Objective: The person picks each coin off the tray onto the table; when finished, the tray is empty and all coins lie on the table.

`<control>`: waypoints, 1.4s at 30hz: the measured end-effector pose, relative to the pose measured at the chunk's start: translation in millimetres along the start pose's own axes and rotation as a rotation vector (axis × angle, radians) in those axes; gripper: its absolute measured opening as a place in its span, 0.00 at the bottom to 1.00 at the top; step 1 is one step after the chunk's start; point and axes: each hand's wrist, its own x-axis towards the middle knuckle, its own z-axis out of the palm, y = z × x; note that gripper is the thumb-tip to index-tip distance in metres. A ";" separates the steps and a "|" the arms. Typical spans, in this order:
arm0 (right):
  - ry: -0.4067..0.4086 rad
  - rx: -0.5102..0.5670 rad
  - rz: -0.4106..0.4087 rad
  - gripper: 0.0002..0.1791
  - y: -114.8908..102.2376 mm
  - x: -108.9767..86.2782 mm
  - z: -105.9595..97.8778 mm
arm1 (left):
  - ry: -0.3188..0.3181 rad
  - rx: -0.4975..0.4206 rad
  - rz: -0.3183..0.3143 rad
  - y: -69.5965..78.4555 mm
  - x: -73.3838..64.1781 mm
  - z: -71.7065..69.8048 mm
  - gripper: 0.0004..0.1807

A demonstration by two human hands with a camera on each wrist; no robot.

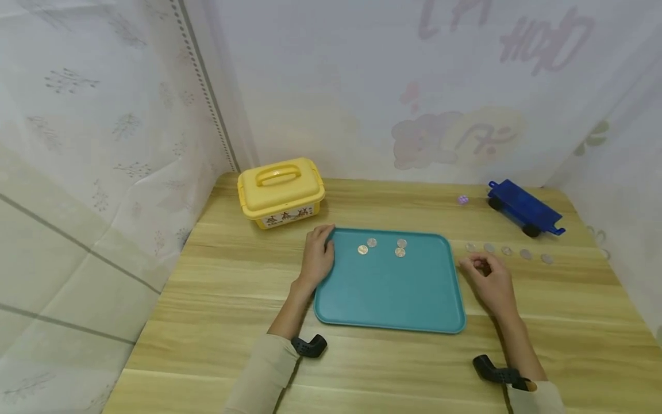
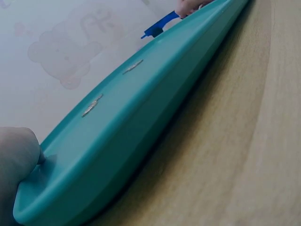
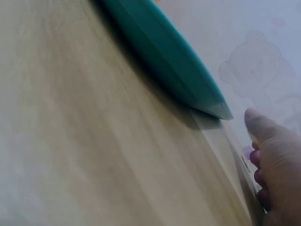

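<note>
A teal tray [image 1: 390,290] lies on the wooden table with two pairs of coins near its far edge, the left pair including one coin [image 1: 372,242], the right pair another [image 1: 401,244]. My left hand [image 1: 316,259] grips the tray's far left corner; the left wrist view has a digit [image 2: 19,153] over the rim. Just off the tray's right side, my right hand [image 1: 490,282] hovers near a row of several coins [image 1: 507,250]. Its fingers are loosely curled, the thumb [image 3: 257,123] stretched out. I see nothing in it, though the palm is hidden.
Behind the tray on the left stands a yellow lidded box [image 1: 281,192] with a handle. A blue toy wagon [image 1: 524,206] with black wheels sits at the far right, a small purple block [image 1: 462,199] left of it. A patterned curtain [image 1: 336,86] hangs behind the table.
</note>
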 end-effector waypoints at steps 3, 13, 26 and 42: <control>0.032 -0.045 -0.056 0.14 0.3 2.8 3.4 | 0.001 0.005 -0.006 0.6 0.9 -2.3 0.22; 0.069 -0.117 -0.178 0.13 4.0 3.2 7.5 | -0.013 0.007 -0.009 2.2 1.8 -3.1 0.22; 0.085 -0.132 -0.250 0.13 5.9 3.9 8.2 | -0.016 -0.004 -0.027 3.8 1.3 -2.6 0.22; 0.070 -0.135 -0.236 0.12 5.8 3.9 7.8 | -0.012 -0.009 -0.034 4.7 0.3 -2.2 0.22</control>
